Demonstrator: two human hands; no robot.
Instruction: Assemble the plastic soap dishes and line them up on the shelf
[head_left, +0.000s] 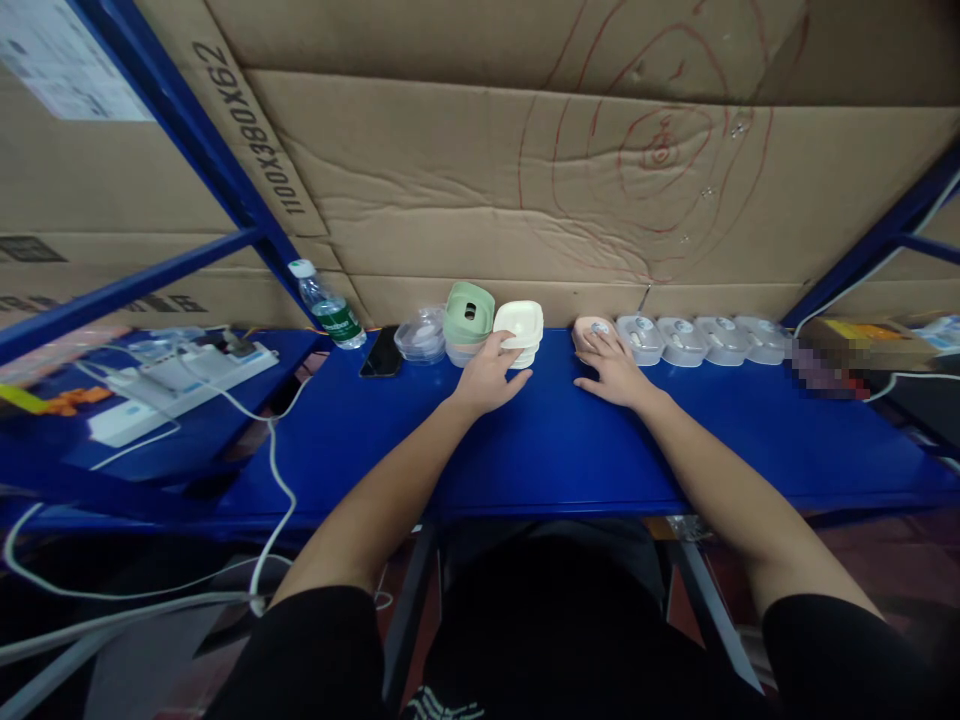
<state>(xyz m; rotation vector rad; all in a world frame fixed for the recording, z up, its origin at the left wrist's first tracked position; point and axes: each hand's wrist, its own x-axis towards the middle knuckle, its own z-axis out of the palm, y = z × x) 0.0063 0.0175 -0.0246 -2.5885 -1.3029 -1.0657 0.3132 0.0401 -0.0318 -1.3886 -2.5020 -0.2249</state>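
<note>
My left hand (491,375) reaches across the blue shelf (540,450) and its fingers touch a stack of white lids (519,326) beside a green lid stack (469,315). My right hand (611,368) lies with fingers spread against a pink container (592,331), the left end of a row of clear lidded containers (694,340). Neither hand has lifted anything.
A water bottle (328,305), a black phone (382,352) and clear containers (421,336) stand to the left along the cardboard wall. A white power strip (202,370) with cables lies on the left shelf. Boxes (862,345) sit at the far right.
</note>
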